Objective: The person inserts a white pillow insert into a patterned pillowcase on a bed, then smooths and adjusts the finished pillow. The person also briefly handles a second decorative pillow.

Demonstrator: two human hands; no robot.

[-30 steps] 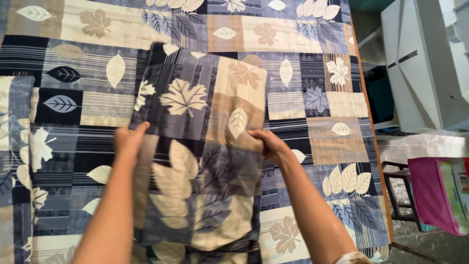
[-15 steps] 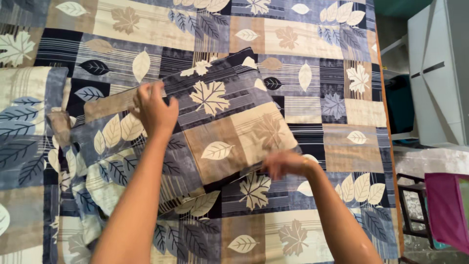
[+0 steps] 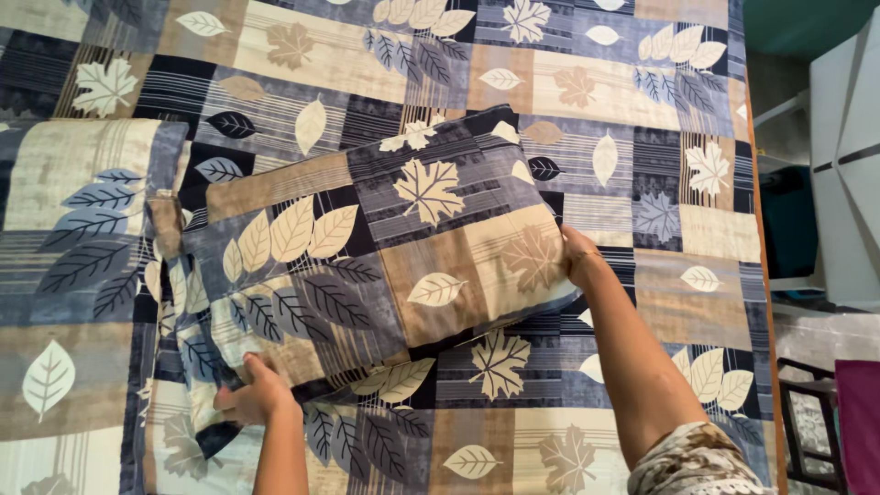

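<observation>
A pillow (image 3: 367, 247) in a leaf-print case of blue, beige and dark squares lies slanted on a bed covered by a matching sheet (image 3: 642, 110). My left hand (image 3: 249, 396) grips the pillow's near left end, where loose case fabric bunches. My right hand (image 3: 576, 253) presses against the pillow's right end, fingers partly tucked under its edge. A second pillow (image 3: 73, 229) in the same print lies flat at the left, beside the one I hold.
The bed's right edge runs down the frame's right side. Beyond it stand a white cabinet (image 3: 848, 156), a dark stool (image 3: 807, 422) and something magenta (image 3: 860, 422) at the lower right corner.
The pillow has turned from upright in front of me to lying slanted across the bed. My left hand dropped from its top edge to its near left end; my right hand moved to its right end.
</observation>
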